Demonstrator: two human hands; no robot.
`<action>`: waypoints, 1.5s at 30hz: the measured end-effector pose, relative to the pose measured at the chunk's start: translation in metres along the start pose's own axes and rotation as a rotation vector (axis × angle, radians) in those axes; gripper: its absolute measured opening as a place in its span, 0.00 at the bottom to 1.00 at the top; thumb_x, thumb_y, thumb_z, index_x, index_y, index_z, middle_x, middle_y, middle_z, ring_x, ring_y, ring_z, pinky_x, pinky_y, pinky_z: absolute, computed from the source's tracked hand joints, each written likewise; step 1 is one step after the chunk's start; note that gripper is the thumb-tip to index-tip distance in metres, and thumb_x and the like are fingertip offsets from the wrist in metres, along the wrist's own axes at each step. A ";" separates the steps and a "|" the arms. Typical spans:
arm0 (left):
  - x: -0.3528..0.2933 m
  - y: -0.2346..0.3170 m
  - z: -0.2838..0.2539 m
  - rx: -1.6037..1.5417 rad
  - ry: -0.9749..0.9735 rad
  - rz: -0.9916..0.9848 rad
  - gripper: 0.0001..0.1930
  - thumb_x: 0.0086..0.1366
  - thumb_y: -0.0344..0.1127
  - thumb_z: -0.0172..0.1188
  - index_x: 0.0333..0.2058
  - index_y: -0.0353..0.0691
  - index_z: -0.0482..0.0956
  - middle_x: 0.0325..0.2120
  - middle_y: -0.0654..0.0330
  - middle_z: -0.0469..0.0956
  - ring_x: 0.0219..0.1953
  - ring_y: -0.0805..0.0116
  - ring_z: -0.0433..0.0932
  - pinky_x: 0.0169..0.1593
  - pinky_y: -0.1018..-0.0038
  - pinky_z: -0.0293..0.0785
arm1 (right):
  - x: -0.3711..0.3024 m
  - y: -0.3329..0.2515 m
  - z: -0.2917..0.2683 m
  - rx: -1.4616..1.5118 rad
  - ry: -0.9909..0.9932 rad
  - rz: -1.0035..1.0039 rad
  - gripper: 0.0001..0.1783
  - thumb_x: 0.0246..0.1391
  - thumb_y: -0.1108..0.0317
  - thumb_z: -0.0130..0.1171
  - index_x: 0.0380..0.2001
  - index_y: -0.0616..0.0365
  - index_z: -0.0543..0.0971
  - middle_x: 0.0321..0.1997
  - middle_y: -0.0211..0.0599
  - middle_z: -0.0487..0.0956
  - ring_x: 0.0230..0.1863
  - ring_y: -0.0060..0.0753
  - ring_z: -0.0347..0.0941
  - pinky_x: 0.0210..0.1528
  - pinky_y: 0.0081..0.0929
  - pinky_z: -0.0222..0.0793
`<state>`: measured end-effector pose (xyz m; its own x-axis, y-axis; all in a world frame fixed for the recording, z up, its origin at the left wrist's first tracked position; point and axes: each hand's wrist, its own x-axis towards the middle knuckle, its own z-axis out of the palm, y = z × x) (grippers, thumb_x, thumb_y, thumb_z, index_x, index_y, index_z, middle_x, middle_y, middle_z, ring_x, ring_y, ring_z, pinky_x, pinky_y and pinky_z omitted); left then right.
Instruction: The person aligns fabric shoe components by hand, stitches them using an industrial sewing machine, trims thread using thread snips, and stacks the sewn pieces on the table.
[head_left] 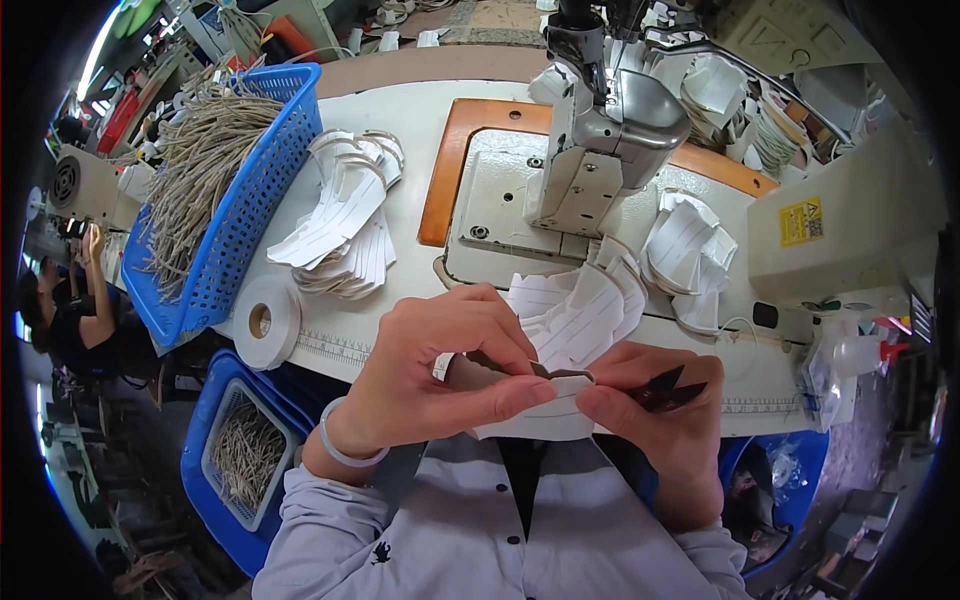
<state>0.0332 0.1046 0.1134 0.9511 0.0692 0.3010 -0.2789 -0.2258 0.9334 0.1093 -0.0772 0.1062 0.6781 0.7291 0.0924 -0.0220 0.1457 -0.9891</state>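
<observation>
Close to my chest, both hands pinch a white cut piece (pixel 540 424) that has a grey-brown side along its upper edge. My left hand (pixel 440 375) is closed on its left part, thumb in front and fingers behind. On the other end, my right hand (pixel 655 415) grips the piece between thumb and fingers. Small dark thread snips (pixel 672 390) are also tucked in the right hand, their pointed blades sticking out to the right. Just beyond the hands, a fanned stack of similar white pieces (pixel 585 305) lies by the sewing machine (pixel 600 150).
More white pieces are stacked at left (pixel 345 220) and right (pixel 690 255). A blue basket (pixel 235 220) of beige cords stands at the left, beside a roll of white tape (pixel 268 322). Blue bins (pixel 205 440) flank me below the table. A person's hand (pixel 93 245) shows far left.
</observation>
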 end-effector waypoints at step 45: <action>0.140 0.004 -0.058 -0.286 -0.085 -0.195 0.13 0.43 0.16 0.57 0.32 0.29 0.75 0.29 0.56 0.77 0.33 0.70 0.75 0.36 0.77 0.71 | 0.101 -0.013 -0.010 -0.809 0.380 -0.783 0.10 0.42 0.80 0.58 0.32 0.60 0.78 0.27 0.29 0.64 0.16 0.13 0.63 0.15 0.12 0.55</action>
<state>0.1581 0.1698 0.1704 0.9944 0.0008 0.1059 -0.1057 0.0660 0.9922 0.1861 -0.0120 0.1268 0.4776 0.3648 0.7992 0.8736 -0.1007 -0.4761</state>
